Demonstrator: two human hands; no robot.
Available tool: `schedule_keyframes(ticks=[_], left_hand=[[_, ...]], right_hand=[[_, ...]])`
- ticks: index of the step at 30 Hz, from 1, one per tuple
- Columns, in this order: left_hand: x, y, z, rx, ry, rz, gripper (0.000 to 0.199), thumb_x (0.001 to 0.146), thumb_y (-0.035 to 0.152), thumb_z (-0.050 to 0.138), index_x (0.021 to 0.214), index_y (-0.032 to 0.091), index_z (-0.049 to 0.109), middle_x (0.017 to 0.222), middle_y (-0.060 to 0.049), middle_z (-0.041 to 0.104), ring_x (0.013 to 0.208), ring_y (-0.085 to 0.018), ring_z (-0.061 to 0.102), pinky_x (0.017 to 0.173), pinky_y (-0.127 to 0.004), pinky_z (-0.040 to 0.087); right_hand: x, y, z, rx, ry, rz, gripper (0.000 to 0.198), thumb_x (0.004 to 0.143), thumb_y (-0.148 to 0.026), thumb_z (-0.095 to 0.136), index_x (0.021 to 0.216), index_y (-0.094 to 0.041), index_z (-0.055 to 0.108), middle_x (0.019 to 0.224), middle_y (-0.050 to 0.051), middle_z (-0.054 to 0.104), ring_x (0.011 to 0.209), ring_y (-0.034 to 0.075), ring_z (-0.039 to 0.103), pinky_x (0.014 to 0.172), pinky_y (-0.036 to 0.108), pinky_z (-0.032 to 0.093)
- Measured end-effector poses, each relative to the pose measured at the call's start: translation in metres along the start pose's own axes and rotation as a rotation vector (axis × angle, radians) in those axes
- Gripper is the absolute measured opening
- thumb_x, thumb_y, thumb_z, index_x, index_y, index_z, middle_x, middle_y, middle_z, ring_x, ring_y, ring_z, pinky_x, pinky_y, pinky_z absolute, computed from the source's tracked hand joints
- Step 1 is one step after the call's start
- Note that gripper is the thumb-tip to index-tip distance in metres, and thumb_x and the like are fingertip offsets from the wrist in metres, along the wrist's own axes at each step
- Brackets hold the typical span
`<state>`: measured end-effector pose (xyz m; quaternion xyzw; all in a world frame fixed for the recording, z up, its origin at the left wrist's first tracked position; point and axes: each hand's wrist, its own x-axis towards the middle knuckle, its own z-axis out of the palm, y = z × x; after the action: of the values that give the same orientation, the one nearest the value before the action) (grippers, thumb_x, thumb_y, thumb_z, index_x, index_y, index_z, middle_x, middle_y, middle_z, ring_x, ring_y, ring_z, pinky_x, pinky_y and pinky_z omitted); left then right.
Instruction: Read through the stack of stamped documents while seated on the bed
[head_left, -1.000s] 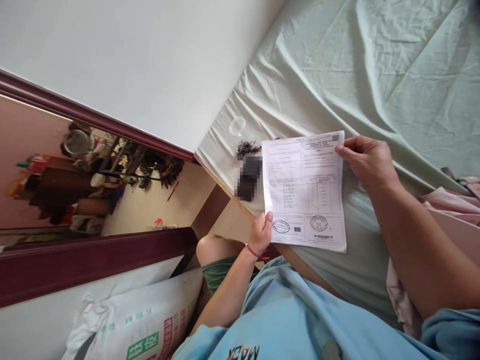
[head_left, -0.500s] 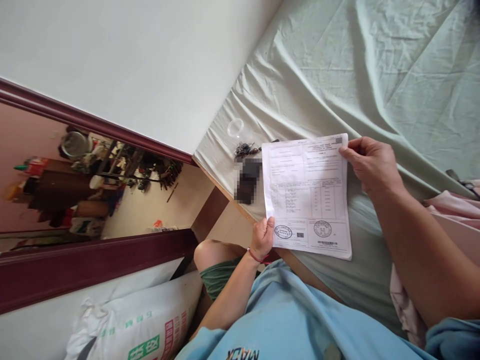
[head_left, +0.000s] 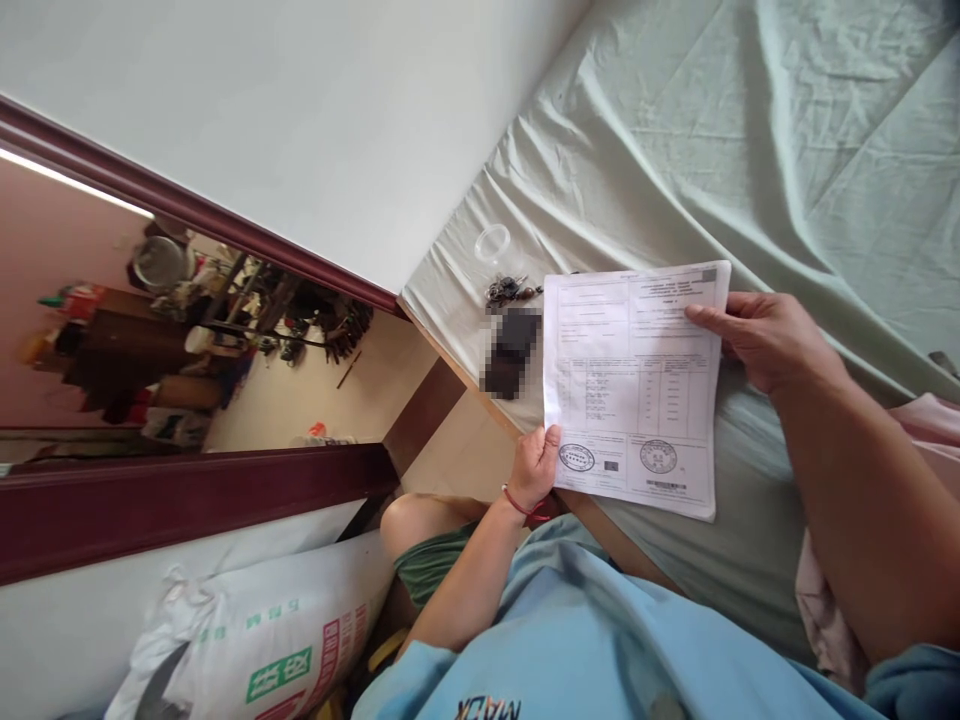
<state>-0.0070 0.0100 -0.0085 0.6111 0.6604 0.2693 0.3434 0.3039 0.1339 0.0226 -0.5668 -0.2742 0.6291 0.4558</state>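
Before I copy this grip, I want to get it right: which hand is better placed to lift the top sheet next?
Likely the right hand: its thumb lies on the face of the printed papers, in from the right edge, while the left hand grips them near the lower left corner.

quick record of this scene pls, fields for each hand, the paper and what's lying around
left hand: gripping the printed paper at its lower left edge
right hand: holding the paper near its upper right corner
paper marks: oval stamp and round stamp near the bottom
on pale green sheet: clear plastic container, what looks like a bunch of keys, dark pixelated item
left wrist: red bracelet
lower left: white sack
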Motion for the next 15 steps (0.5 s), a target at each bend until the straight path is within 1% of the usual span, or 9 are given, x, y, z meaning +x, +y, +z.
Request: schedule_keyframes(ticks=[2,4,5,8,11,13,15], left_hand=[[0.002,-0.001,0.000,-0.006,-0.014,-0.006,0.069,0.097,0.083,0.037,0.065,0.021,0.040,0.058,0.002,0.043,0.058,-0.012,0.040,0.058,-0.029,0.031],[0.005,0.000,0.000,-0.012,-0.022,-0.014,0.070,0.096,0.084,0.036,0.066,0.021,0.040,0.059,0.003,0.043,0.059,-0.012,0.040,0.059,-0.029,0.032],[0.005,0.001,0.000,-0.013,-0.027,-0.019,0.070,0.096,0.084,0.036,0.066,0.021,0.040,0.060,0.003,0.043,0.060,-0.012,0.040,0.059,-0.029,0.032],[0.000,0.005,-0.004,-0.033,-0.018,-0.027,0.067,0.096,0.082,0.039,0.068,0.021,0.042,0.060,0.003,0.043,0.060,-0.012,0.040,0.058,-0.027,0.032],[-0.025,-0.002,-0.016,-0.097,0.003,-0.060,0.059,0.102,0.071,0.040,0.073,0.021,0.049,0.060,0.004,0.047,0.057,-0.011,0.044,0.059,-0.026,0.037],[-0.052,-0.017,-0.025,-0.104,-0.025,-0.152,0.052,0.105,0.063,0.040,0.080,0.020,0.053,0.060,0.003,0.056,0.052,-0.011,0.045,0.059,-0.025,0.040],[-0.079,-0.040,-0.029,0.007,-0.054,-0.253,0.048,0.106,0.055,0.040,0.078,0.020,0.055,0.056,0.002,0.058,0.051,-0.011,0.049,0.061,-0.025,0.043]], right_hand=[[0.000,-0.003,-0.003,-0.098,-0.047,0.086,0.008,0.082,-0.023,0.083,0.088,-0.017,0.083,0.080,0.005,0.080,0.062,0.013,0.069,0.059,0.023,0.060],[0.000,-0.005,-0.003,-0.190,-0.093,0.168,0.003,0.083,-0.019,0.083,0.083,-0.016,0.082,0.079,0.006,0.079,0.062,0.013,0.069,0.058,0.022,0.059],[0.000,-0.005,-0.003,-0.214,-0.098,0.192,0.001,0.084,-0.016,0.081,0.082,-0.015,0.082,0.080,0.006,0.080,0.064,0.013,0.070,0.061,0.022,0.060],[0.004,-0.001,-0.002,-0.229,-0.073,0.202,0.007,0.085,-0.010,0.078,0.084,-0.015,0.081,0.086,0.007,0.081,0.072,0.015,0.074,0.071,0.025,0.063],[0.009,0.005,-0.004,-0.257,-0.056,0.179,0.006,0.086,-0.012,0.078,0.088,-0.017,0.081,0.090,0.007,0.082,0.072,0.015,0.074,0.073,0.026,0.063],[0.012,0.008,-0.006,-0.261,-0.068,0.166,0.006,0.087,-0.013,0.077,0.088,-0.017,0.081,0.092,0.007,0.082,0.074,0.015,0.075,0.073,0.026,0.063],[0.016,0.012,-0.008,-0.283,-0.091,0.149,0.005,0.088,-0.015,0.077,0.090,-0.017,0.081,0.094,0.007,0.082,0.076,0.016,0.075,0.074,0.027,0.063]])
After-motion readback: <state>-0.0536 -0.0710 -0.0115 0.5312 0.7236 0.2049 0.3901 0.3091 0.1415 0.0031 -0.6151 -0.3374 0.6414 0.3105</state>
